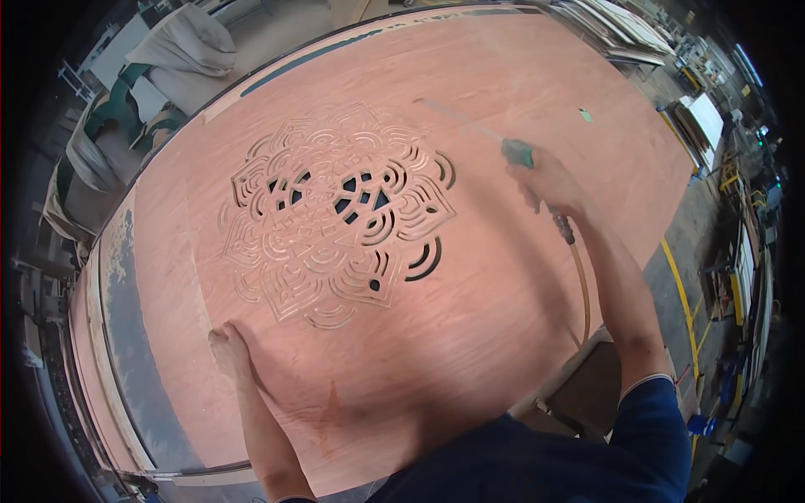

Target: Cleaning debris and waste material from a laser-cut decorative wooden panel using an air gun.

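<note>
A large reddish plywood sheet (470, 327) lies in front of me, carved with a round, petal-shaped mandala pattern (306, 218). Dark openings show where some of its pieces are cut through. My right hand (549, 180) is wrapped round an air blow gun (517, 153) with a green body, held above the sheet right of the carving. Its thin nozzle points left toward the sheet's far part, and a tan air hose (581, 281) trails from its grip. At the sheet's left edge, below the pattern, my left hand (228, 348) is closed on the sheet, its fingers partly hidden.
A small pale green scrap (585, 115) lies on the sheet at the far right. Grey cloth covers (186, 42) stand beyond the left side. Stacked boards (612, 29) are at the far right, and a yellow floor line (681, 285) runs along the right.
</note>
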`<state>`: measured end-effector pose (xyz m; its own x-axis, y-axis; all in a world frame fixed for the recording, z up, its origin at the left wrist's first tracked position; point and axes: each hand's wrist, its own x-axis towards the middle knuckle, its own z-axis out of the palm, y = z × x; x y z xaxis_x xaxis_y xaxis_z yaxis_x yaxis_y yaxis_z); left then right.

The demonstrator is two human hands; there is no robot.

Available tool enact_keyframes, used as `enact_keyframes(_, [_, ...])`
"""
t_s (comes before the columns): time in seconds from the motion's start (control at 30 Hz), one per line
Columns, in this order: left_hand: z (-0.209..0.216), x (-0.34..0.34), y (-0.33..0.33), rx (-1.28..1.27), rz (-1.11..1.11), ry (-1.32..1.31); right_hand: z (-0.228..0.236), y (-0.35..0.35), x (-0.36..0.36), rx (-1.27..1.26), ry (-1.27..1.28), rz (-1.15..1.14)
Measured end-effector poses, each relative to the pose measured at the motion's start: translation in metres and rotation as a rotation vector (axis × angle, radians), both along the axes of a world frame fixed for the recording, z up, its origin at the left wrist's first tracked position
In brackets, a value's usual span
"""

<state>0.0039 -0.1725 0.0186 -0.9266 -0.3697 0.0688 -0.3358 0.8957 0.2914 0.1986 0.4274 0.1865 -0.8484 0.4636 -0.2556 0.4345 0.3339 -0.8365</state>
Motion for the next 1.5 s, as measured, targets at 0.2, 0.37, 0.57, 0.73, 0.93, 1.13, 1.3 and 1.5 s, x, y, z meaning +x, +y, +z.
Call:
enact_keyframes(0.2, [-0.013, -0.007, -0.01, -0.036, 0.002, 0.008, -0.012, 0.045, -0.042, 0.075, 0.008, 0.007])
enact_keyframes(0.37, [-0.007, -0.009, 0.002, -0.029, 0.004, 0.014, -0.016, 0.056, -0.053, -0.01, -0.007, 0.089])
enact_keyframes(0.57, [-0.005, -0.01, 0.001, -0.026, 0.004, 0.016, -0.015, 0.064, -0.066, 0.033, -0.099, 0.127])
enact_keyframes(0.73, [-0.004, -0.012, 0.004, -0.026, 0.013, 0.023, -0.013, 0.061, -0.065, -0.019, -0.051, 0.2])
enact_keyframes(0.93, [-0.001, -0.009, 0.004, -0.025, 0.018, -0.004, -0.019, 0.055, -0.074, -0.056, -0.026, 0.182])
enact_keyframes(1.13, [-0.005, -0.008, 0.004, 0.017, 0.043, -0.015, -0.025, 0.044, -0.098, -0.063, -0.005, 0.202])
enact_keyframes(1.3, [0.003, -0.005, 0.009, 0.034, 0.036, -0.006, -0.031, 0.034, -0.115, -0.036, 0.036, 0.189])
enact_keyframes(1.5, [0.002, -0.006, 0.005, 0.034, 0.042, -0.007, -0.024, 0.031, -0.121, 0.028, -0.011, 0.145])
